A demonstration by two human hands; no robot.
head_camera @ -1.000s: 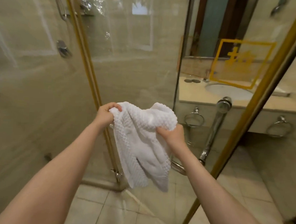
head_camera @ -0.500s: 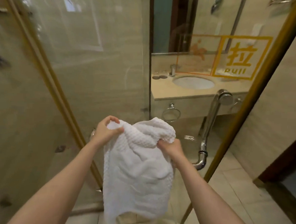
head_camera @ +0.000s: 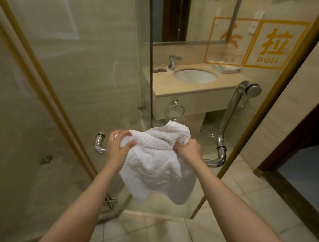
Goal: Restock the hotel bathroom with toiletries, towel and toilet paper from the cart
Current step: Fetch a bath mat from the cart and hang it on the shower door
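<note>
Head view: towel (head_camera: 153, 167), white, waffle-textured, bunched at its top edge and hanging loose below, held in the air in front of the glass door (head_camera: 182, 103). Its lower corners dangle free above the floor (head_camera: 169, 233), touching nothing I can see.

Left hand (head_camera: 118, 146) is closed on the towel's left upper edge, thumb and fingers pinching a fold. Right hand (head_camera: 187, 149) is closed on the right upper edge, cloth gathered in the fist; a hump of towel rises between the two hands. Both forearms are bare and reach in from the bottom of the frame.

Just behind the towel runs a chrome handle (head_camera: 229, 116) fixed to the door: it comes down from a round cap at upper right, bends at the bottom and passes horizontally behind the cloth, with its other end showing at the left of the left hand. I cannot tell whether the towel touches the bar.

The door has a gold frame (head_camera: 52, 106) and an orange sticker (head_camera: 277, 43) reading "pull". Through the glass: a beige worktop (head_camera: 165, 85) with a white oval sink (head_camera: 194, 76), a chrome tap (head_camera: 173, 61) behind it, a mirror (head_camera: 185, 18) above, and a towel ring (head_camera: 174, 110) on the worktop's front face. Floor is pale tile.
</note>
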